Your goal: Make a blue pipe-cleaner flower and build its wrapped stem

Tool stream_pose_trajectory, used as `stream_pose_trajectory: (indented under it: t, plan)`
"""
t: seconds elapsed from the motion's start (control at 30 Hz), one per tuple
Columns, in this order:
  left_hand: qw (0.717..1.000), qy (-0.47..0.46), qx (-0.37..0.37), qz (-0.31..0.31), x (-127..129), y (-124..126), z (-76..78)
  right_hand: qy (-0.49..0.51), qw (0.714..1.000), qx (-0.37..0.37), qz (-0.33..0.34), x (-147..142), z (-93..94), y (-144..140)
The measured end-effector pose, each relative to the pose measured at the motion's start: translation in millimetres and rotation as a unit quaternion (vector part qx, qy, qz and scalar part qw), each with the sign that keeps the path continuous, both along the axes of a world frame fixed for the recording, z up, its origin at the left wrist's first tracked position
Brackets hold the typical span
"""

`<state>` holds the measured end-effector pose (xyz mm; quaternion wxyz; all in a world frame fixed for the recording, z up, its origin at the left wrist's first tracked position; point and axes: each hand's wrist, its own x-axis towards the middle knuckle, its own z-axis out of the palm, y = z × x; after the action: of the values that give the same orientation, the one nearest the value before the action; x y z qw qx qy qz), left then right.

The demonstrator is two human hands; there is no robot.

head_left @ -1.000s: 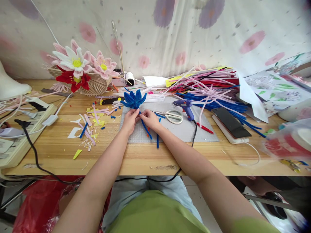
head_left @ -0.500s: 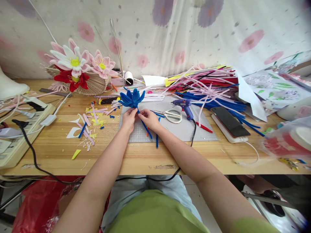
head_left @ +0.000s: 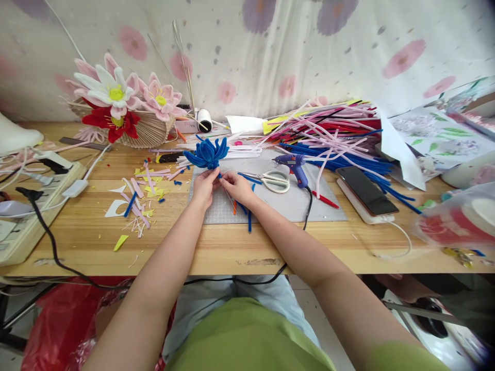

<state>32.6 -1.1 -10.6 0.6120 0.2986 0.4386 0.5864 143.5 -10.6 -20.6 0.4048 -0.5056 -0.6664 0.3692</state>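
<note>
A blue pipe-cleaner flower (head_left: 207, 151) is held above the grey cutting mat (head_left: 278, 203). My left hand (head_left: 204, 185) grips the flower's base from below. Right beside it, my right hand (head_left: 238, 186) pinches the blue stem under the flower, fingertips close to the left hand's. Loose blue pipe-cleaner pieces (head_left: 249, 219) lie on the mat under my right wrist.
Scissors (head_left: 270, 180) and a blue glue gun (head_left: 294, 166) lie on the mat's far side. A heap of coloured pipe cleaners (head_left: 332, 136) is behind, a phone (head_left: 365, 190) to the right. Finished flowers (head_left: 116, 100) in a basket and a power strip (head_left: 27, 206) are at the left, with cut scraps (head_left: 137, 198) between.
The flower has tilted away and its petals look more bunched. Both hands stay at its base with only a slight shift to the left and away.
</note>
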Motion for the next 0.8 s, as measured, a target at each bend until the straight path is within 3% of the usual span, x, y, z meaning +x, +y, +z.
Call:
stream_pose_trajectory:
  t: [0.13, 0.33, 0.57, 0.8]
  plan:
    - [1.000, -0.018, 0.000, -0.003, -3.3, 2.6, -0.5, 0.076, 0.995, -0.038, 0.060, 1.5, 2.5, -2.3]
    - [1.000, -0.012, 0.014, -0.012, -4.7, 0.6, 0.6, 0.221, 0.957, -0.151, 0.113, 1.1, 3.0, -5.0]
    - [0.998, -0.005, 0.008, -0.061, -3.2, -4.5, 6.7, 0.239, 0.955, -0.155, 0.086, 3.9, 2.1, -3.3]
    - [1.000, 0.009, 0.015, 0.000, -0.9, -3.6, 1.8, 0.218, 0.959, -0.153, 0.100, 3.3, 5.8, -6.8]
